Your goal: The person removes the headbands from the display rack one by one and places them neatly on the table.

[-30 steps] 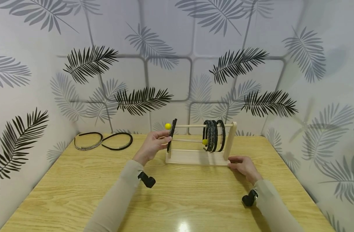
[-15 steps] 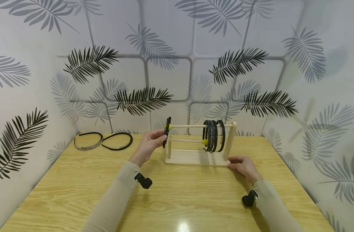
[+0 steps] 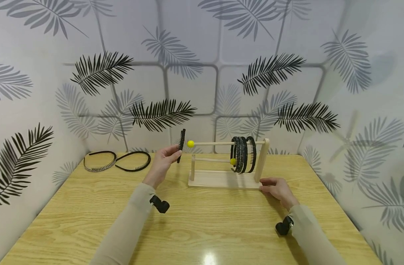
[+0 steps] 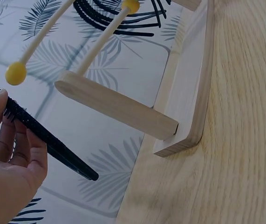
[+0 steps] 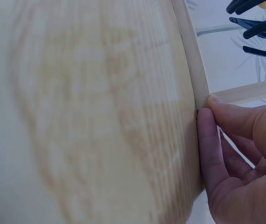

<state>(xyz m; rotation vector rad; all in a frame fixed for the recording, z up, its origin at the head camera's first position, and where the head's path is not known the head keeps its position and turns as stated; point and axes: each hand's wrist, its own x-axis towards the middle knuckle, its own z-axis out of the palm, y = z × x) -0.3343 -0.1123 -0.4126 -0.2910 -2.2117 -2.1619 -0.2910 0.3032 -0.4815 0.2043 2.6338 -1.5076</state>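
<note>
My left hand (image 3: 160,163) pinches a black toothed headband (image 3: 181,143) between thumb and fingers, held up in the air. It stands just left of the yellow ball (image 3: 190,144) that tips the upper rod of a wooden rack (image 3: 212,179). In the left wrist view the headband (image 4: 53,142) slants down from my fingertips, apart from the rod. Several dark headbands (image 3: 243,154) hang bunched near the rack's right post. Down at the right end of the rack's base, my right hand (image 3: 281,193) grips the corner; thumb and finger meet the wood in the right wrist view.
Two more headbands lie at the table's back left: one partly grey and sparkly (image 3: 99,168), one black (image 3: 145,163). The lower rod ends in another yellow ball (image 3: 233,161). A leaf-patterned backdrop (image 3: 192,92) rises behind the wooden table (image 3: 202,221).
My left hand has drawn the headband leftward along the upper rod, past the yellow ball and off its end. My right hand has stayed at the base.
</note>
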